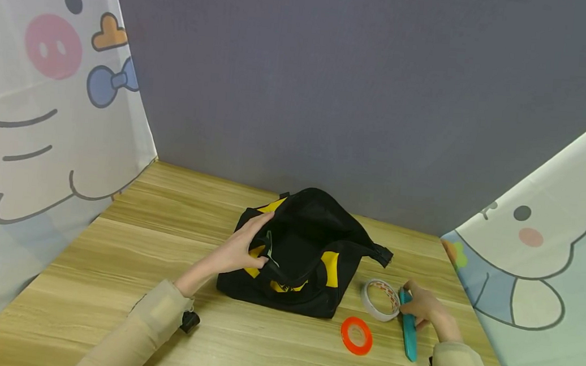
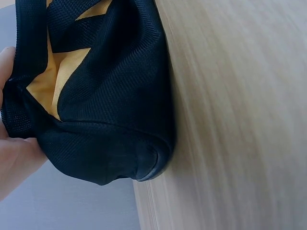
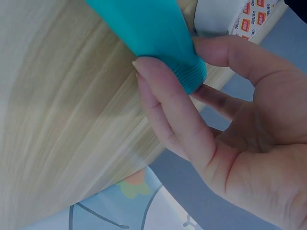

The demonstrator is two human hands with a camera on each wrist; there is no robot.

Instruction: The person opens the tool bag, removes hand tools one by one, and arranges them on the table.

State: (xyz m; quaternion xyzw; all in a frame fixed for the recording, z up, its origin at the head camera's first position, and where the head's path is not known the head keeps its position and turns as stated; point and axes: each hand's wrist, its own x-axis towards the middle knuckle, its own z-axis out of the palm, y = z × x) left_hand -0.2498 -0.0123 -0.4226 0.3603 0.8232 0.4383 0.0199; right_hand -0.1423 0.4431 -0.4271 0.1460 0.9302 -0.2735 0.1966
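A black and yellow fabric bag sits on the table with its mouth gaping wide. My left hand grips the left side of the mouth, thumb toward the front and fingers toward the back. The left wrist view shows the bag's black side and part of this hand at its edge. To the right, my right hand pinches the far end of a long teal object. In the right wrist view, that teal object has a ribbed end between thumb and fingers.
A white tape roll lies between the bag and the teal object. Nearer the front is an orange-red tape roll. Behind the wooden table stands a grey panel, with printed cartoon cloths at both sides.
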